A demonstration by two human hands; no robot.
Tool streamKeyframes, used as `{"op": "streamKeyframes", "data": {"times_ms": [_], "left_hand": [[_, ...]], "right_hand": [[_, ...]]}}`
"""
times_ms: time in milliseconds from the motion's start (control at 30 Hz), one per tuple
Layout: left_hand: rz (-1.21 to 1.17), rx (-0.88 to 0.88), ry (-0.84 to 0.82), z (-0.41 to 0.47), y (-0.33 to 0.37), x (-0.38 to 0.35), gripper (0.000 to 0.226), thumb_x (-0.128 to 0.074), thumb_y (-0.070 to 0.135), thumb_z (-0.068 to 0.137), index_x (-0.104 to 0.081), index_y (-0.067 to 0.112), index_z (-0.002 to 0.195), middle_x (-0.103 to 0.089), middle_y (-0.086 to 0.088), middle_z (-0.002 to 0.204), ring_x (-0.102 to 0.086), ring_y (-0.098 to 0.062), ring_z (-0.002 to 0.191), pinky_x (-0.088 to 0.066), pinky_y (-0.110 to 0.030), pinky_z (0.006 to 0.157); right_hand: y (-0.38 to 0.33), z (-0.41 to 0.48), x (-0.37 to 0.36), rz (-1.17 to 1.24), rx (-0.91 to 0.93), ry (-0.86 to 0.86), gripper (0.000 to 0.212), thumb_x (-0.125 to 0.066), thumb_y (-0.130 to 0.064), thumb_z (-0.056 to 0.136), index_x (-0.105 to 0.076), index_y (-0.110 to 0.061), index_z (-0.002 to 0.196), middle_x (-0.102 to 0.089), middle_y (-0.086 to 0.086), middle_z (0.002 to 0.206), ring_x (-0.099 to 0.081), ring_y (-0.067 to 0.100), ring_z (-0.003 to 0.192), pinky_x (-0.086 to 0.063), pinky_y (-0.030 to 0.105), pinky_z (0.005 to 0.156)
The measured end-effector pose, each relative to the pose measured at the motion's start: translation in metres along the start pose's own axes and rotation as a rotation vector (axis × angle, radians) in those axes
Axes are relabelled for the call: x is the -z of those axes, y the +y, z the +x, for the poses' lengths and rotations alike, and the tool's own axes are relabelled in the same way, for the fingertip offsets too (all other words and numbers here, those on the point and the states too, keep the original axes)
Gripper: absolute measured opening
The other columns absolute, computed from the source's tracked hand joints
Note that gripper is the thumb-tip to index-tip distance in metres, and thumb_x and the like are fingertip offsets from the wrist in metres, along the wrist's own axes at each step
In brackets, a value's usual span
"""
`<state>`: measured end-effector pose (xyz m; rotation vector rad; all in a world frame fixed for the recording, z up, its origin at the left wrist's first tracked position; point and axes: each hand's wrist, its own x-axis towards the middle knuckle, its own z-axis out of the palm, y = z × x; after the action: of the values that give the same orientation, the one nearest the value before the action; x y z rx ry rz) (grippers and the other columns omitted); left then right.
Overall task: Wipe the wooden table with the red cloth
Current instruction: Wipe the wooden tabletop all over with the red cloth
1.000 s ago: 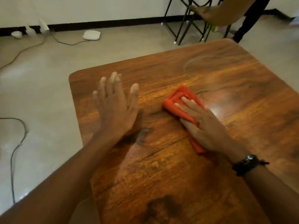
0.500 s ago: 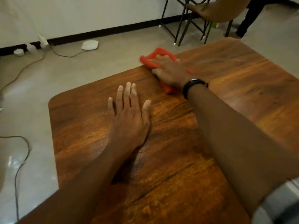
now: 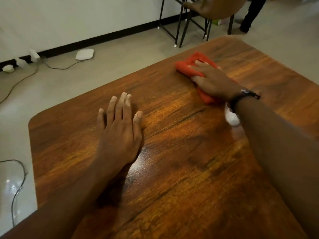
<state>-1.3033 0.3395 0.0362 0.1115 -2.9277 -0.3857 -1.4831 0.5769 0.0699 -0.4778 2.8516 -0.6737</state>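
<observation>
The wooden table (image 3: 181, 169) fills most of the view, its surface glossy brown with a rounded left corner. The red cloth (image 3: 187, 67) lies flat near the table's far edge, partly covered by my right hand (image 3: 212, 81), which presses down on it with the fingers spread over it. A black watch sits on that wrist. My left hand (image 3: 120, 128) rests flat on the table near the left side, fingers together and pointing away from me, holding nothing.
A brown chair (image 3: 212, 7) with black metal legs stands beyond the table's far edge. A person's dark-trousered leg (image 3: 250, 14) is at the top right. Cables (image 3: 19, 183), a white device (image 3: 85, 54) and plugs lie on the grey floor to the left.
My right hand went with the cloth from the table's middle to the far edge, then slid it right and slightly nearer. My left hand settled flat on the table.
</observation>
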Motion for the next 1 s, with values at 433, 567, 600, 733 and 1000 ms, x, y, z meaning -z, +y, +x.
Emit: {"op": "streamKeyframes", "data": {"times_ms": [433,567,600,733,1000], "left_hand": [[-0.005,-0.202,-0.081,0.053,0.032,-0.012,0.060,-0.007,0.050,0.101,-0.013,0.026,0.156,-0.009,0.006,0.164,0.002,-0.011,0.151,0.002,-0.044,0.122],[-0.030,-0.281,-0.158,0.090,0.056,-0.028,0.059,-0.005,0.049,0.101,-0.015,0.027,0.155,-0.012,0.006,0.164,-0.001,-0.013,0.152,0.000,-0.046,0.123],[-0.039,-0.289,-0.165,0.097,0.060,-0.031,0.059,-0.005,0.049,0.101,-0.015,0.028,0.155,-0.013,0.007,0.164,-0.002,-0.013,0.152,-0.001,-0.046,0.123],[-0.039,-0.290,-0.167,0.109,0.066,-0.037,0.061,-0.003,0.051,0.099,-0.012,0.030,0.156,-0.009,0.009,0.164,0.001,-0.010,0.151,0.000,-0.045,0.123],[-0.044,-0.242,-0.108,0.109,0.067,-0.041,0.064,-0.006,0.050,0.100,0.000,0.020,0.157,0.004,0.004,0.165,0.013,-0.007,0.150,0.009,-0.037,0.122]], "right_hand": [[0.036,-0.100,-0.007,-0.029,0.155,0.060,0.050,-0.042,-0.037,0.101,-0.028,-0.043,0.149,-0.015,-0.016,0.161,-0.009,0.004,0.148,-0.001,0.042,0.121],[0.124,-0.093,0.047,-0.049,-0.195,0.145,0.049,-0.037,-0.035,0.103,-0.024,-0.040,0.150,-0.014,-0.008,0.162,-0.010,0.016,0.149,-0.002,0.050,0.121],[0.133,-0.081,0.055,-0.050,-0.241,0.157,0.049,-0.036,-0.036,0.103,-0.021,-0.040,0.150,-0.014,-0.006,0.163,-0.010,0.018,0.149,-0.003,0.051,0.121],[0.123,-0.014,0.071,0.026,-0.295,0.197,0.049,-0.034,-0.035,0.103,-0.025,-0.035,0.151,-0.021,0.001,0.160,-0.020,0.026,0.145,-0.013,0.048,0.116],[0.041,0.085,0.014,-0.063,0.038,0.065,0.051,-0.036,-0.033,0.099,-0.030,-0.038,0.150,-0.021,-0.001,0.161,-0.016,0.023,0.148,-0.003,0.052,0.118]]}}
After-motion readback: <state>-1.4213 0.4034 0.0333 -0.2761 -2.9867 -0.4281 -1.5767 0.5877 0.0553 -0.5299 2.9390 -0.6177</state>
